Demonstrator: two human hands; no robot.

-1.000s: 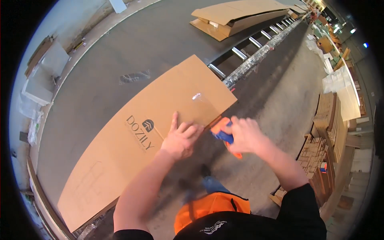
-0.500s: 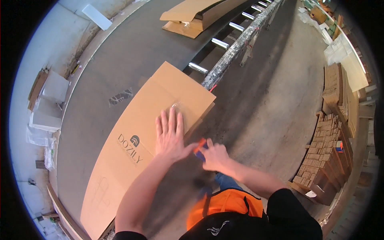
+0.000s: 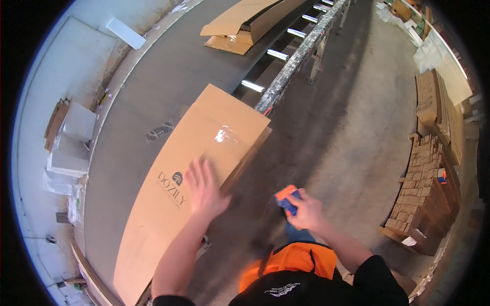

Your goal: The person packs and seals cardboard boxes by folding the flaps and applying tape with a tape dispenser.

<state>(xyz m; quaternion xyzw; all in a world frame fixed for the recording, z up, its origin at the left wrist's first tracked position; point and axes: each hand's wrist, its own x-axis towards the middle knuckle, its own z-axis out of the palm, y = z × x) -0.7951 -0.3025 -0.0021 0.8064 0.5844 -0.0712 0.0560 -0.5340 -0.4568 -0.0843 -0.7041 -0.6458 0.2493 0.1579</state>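
A long brown cardboard box (image 3: 153, 229) with a dark printed logo lies on the conveyor in front of me. Shiny clear tape (image 3: 222, 135) catches the light near its far end. Over the box's right side is my left hand (image 3: 204, 191), fingers spread and slightly blurred; whether it still touches the cardboard I cannot tell. Off to the right of the box, above the floor, my right hand (image 3: 305, 210) grips an orange and blue tape dispenser (image 3: 287, 199).
Another brown carton (image 3: 237, 30) lies farther along the dark conveyor belt (image 3: 127, 112). A paint-spattered metal rail (image 3: 291, 69) with shiny rollers borders it. Stacked flat cardboard (image 3: 416, 188) stands at the right, with white blocks (image 3: 71, 153) by the left wall.
My right hand has drawn the tape dispenser away from the box, to the right and nearer me. My left hand has slid back from the taped end, uncovering the tape.
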